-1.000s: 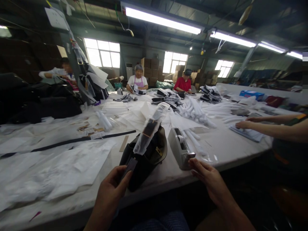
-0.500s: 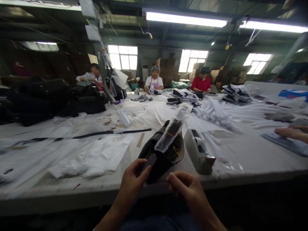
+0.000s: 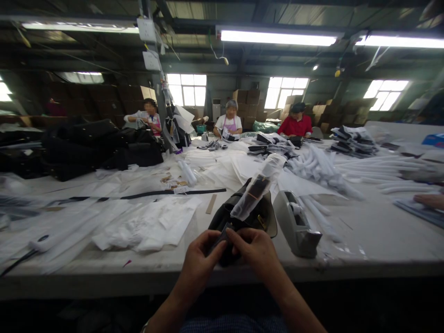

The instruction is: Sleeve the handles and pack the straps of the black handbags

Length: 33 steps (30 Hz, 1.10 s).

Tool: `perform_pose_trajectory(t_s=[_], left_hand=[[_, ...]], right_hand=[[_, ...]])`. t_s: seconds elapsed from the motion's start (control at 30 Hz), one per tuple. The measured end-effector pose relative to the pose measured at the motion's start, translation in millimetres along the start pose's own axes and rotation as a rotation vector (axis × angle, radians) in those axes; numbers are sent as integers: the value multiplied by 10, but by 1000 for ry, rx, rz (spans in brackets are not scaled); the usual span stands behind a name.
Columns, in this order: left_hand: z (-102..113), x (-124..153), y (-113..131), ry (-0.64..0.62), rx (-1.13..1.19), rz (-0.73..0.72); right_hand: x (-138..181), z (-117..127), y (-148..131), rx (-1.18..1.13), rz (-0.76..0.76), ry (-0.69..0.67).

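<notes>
A black bag (image 3: 227, 208) lies near the table's front edge, with gold-coloured metal hardware on its right side. Across its top slants a dark strap wrapped in clear plastic (image 3: 257, 187). My left hand (image 3: 201, 256) pinches a small dark flat strip (image 3: 222, 235) at the bag's near end. Closed in a pinch, my right hand (image 3: 256, 249) has its thumb against the upper end of that strip; its other fingertips are partly hidden. Just right of the bag stands a grey tape dispenser (image 3: 298, 226).
Crumpled white sheets (image 3: 149, 224) cover the left side, with a black strip (image 3: 173, 192) behind. White rolls (image 3: 319, 175) and stacked dark-and-white pieces (image 3: 354, 141) lie at the right. Black bags (image 3: 83, 145) are piled far left. A co-worker's hand (image 3: 430, 200) rests at the right edge.
My right hand has moved left and up from beside the bag to the dark strip in my left hand. The view has shifted, so the scene sits a little further right.
</notes>
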<state>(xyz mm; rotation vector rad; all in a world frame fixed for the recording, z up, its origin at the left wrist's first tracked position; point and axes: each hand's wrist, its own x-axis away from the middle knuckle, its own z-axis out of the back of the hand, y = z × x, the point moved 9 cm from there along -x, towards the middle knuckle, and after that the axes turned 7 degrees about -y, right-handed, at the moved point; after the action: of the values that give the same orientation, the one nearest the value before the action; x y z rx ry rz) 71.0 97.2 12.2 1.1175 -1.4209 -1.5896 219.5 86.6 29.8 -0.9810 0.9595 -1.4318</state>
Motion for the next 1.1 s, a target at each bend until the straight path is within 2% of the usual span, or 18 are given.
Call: perform_pose_trajectory(t_s=[0.1, 0.23, 0.33, 0.53, 0.67, 0.87, 1.0, 1.1], left_hand=[[-23, 32, -68, -3, 120, 115], [-89, 59, -144, -46, 280, 253], [-159, 64, -162, -115, 332, 314], [-228, 67, -189, -158, 312, 367], [-280, 95, -242, -164, 362, 414], [-331, 113, -242, -192, 372, 424], [-330, 137, -238, -183, 360, 445], [-334, 153, -222, -173, 359, 444]], right_hand=[[29, -42, 86, -116, -10, -77], [129, -152, 189, -379, 29, -216], [188, -150, 252, -441, 8, -194], [211, -68, 216, -175, 11, -12], [231, -56, 199, -140, 27, 88], [240, -110, 141, -80, 75, 147], [218, -152, 122, -13, 106, 136], [205, -120, 59, 103, 154, 165]])
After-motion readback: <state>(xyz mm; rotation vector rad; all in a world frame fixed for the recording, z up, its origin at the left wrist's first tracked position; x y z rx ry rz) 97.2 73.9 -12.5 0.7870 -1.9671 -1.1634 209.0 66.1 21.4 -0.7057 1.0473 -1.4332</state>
